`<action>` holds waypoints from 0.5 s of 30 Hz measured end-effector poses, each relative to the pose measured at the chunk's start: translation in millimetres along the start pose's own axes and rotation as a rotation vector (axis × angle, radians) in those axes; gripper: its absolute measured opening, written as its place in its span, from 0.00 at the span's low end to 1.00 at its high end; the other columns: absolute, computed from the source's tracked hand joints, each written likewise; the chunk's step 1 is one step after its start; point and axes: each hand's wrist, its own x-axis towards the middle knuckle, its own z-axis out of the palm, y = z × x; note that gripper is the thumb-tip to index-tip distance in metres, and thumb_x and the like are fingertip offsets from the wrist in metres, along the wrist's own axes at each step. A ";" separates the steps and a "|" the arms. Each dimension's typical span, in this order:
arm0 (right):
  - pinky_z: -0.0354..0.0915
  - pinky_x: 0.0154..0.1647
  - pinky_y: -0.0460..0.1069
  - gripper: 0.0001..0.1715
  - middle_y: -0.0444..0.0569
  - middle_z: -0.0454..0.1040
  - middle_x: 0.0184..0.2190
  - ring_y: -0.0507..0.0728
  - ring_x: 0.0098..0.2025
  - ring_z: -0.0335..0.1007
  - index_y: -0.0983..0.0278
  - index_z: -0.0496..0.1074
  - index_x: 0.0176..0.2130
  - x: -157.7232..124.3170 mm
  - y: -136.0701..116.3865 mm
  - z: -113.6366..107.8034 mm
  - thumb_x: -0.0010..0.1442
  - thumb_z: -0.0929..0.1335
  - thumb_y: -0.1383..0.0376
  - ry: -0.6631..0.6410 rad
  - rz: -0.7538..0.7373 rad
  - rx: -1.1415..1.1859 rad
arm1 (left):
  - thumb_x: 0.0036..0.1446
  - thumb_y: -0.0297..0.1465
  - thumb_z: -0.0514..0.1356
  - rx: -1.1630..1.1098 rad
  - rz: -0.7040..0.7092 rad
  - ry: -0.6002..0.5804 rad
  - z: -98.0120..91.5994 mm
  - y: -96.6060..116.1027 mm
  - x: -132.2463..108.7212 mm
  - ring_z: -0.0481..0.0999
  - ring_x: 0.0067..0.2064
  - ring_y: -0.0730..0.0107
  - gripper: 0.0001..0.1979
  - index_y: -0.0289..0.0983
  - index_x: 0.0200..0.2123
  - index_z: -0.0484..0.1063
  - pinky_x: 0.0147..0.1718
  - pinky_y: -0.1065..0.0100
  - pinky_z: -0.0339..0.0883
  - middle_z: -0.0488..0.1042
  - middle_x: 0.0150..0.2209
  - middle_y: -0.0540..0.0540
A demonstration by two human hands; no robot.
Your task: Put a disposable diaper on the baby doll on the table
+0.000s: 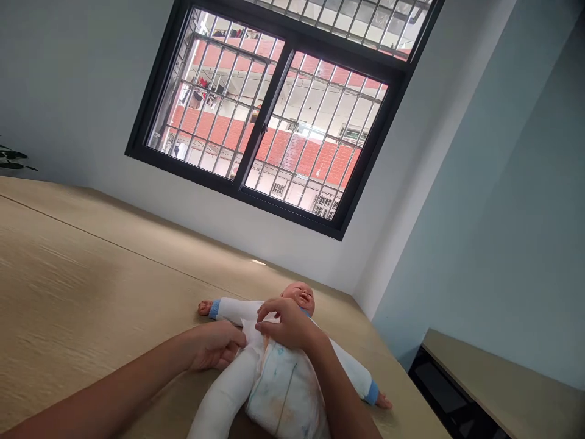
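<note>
A baby doll (300,294) in white clothes with blue cuffs lies on its back on the wooden table, arms spread. Around its hips is a white diaper (283,390) with a dark line down its front. At the doll's waist, on the left side, my left hand (218,345) is closed, its fingertips pinching the edge of white material. My right hand (289,324) lies over the doll's belly, thumb and fingers curled together at the same white material near the top of the diaper. It partly covers the doll's chest.
The wooden table (91,292) extends left and behind the doll, up to the wall. A barred window (265,122) is above. At the lower right stands a cabinet (503,378) with a dark front. Plant leaves (13,158) show at the far left.
</note>
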 end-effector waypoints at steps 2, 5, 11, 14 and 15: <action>0.64 0.43 0.48 0.09 0.47 0.82 0.40 0.55 0.41 0.75 0.62 0.82 0.36 0.8 0.1 2.4 0.59 0.70 0.65 -0.039 -0.046 0.041 | 0.38 0.26 0.64 -0.002 -0.025 0.027 5.9 -1.8 -2.2 0.67 0.22 0.73 0.05 0.36 0.20 0.69 0.21 0.73 0.63 0.70 0.21 0.48; 0.61 0.33 0.46 0.14 0.45 0.81 0.31 0.52 0.32 0.70 0.63 0.84 0.37 0.8 -0.7 7.9 0.56 0.68 0.69 -0.156 -0.030 0.018 | 0.41 0.25 0.65 -0.004 -0.001 0.074 12.2 -3.4 -3.1 0.64 0.21 0.73 0.06 0.37 0.19 0.70 0.18 0.72 0.58 0.68 0.18 0.50; 0.48 0.27 0.47 0.14 0.39 0.60 0.16 0.48 0.24 0.47 0.65 0.75 0.22 -7.8 -10.3 15.1 0.57 0.67 0.66 -0.160 0.013 -0.180 | 0.42 0.32 0.69 -0.038 -0.029 0.109 0.8 2.4 -0.1 0.76 0.30 0.65 0.11 0.36 0.30 0.74 0.29 0.67 0.73 0.79 0.28 0.46; 0.48 0.28 0.49 0.17 0.40 0.54 0.16 0.49 0.24 0.46 0.65 0.68 0.19 -13.2 -13.6 17.4 0.58 0.66 0.66 -0.163 0.035 -0.239 | 0.43 0.35 0.70 -0.041 -0.039 0.125 -7.1 2.3 4.3 0.77 0.31 0.64 0.15 0.36 0.34 0.73 0.32 0.66 0.75 0.79 0.30 0.46; 0.47 0.28 0.49 0.18 0.41 0.53 0.16 0.49 0.23 0.46 0.64 0.68 0.18 -14.4 -13.3 18.4 0.58 0.66 0.66 -0.163 0.044 -0.245 | 0.43 0.35 0.70 -0.031 -0.043 0.131 -9.7 1.5 6.2 0.77 0.31 0.64 0.16 0.36 0.34 0.73 0.32 0.66 0.75 0.79 0.31 0.45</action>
